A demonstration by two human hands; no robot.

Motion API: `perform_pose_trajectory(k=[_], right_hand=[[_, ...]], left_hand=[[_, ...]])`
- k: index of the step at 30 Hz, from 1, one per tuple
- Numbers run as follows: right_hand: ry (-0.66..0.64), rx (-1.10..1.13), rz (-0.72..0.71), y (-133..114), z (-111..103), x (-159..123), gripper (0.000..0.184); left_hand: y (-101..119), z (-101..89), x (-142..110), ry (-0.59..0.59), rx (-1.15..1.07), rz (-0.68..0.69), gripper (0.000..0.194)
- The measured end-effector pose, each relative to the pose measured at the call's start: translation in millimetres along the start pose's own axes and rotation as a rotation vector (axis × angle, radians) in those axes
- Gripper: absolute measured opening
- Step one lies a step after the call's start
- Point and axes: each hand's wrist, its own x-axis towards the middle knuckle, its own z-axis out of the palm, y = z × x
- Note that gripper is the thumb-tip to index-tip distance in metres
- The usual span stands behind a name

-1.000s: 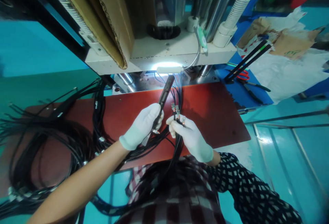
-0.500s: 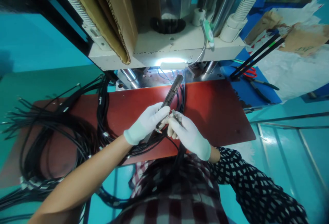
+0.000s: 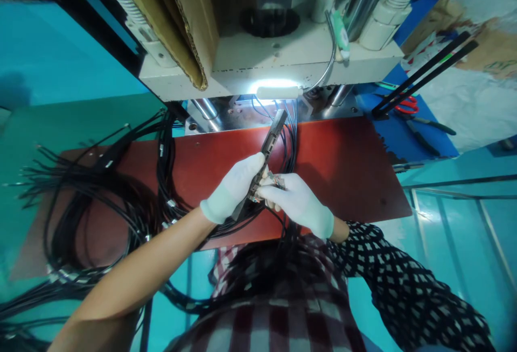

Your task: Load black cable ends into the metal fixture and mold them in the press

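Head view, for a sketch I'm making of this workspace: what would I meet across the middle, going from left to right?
Large coil of black cables, gloved left hand, gloved right hand, red-handled scissors.

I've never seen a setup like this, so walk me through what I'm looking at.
No robot is here: these are a person's own hands in pale gloves, seen by a camera on the head that looks forward and down. The left hand grips a long dark bar with slots along it. The right hand pinches small metal cable ends against or close beside it; the fingers hide which.

Beneath is a reddish-brown board, with black cables looped over its left part. Behind it stands a machine with a cream crossbeam and a bright lamp at its front edge. To the right, a red-handled tool lies on a blue surface.
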Motion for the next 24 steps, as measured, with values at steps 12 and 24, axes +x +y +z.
perform_pose_trajectory(k=[12, 24], right_hand=[[-0.137, 0.120, 0.004, -2.5, -7.9, 1.8, 0.023], [-0.090, -0.280, -0.039, -15.8, -7.4, -2.5, 0.024]], left_hand=[[-9.0, 2.0, -2.4, -0.038, -0.064, -0.023, 0.048], [-16.2, 5.3, -1.0, 0.180, 0.529, 0.149, 0.036]])
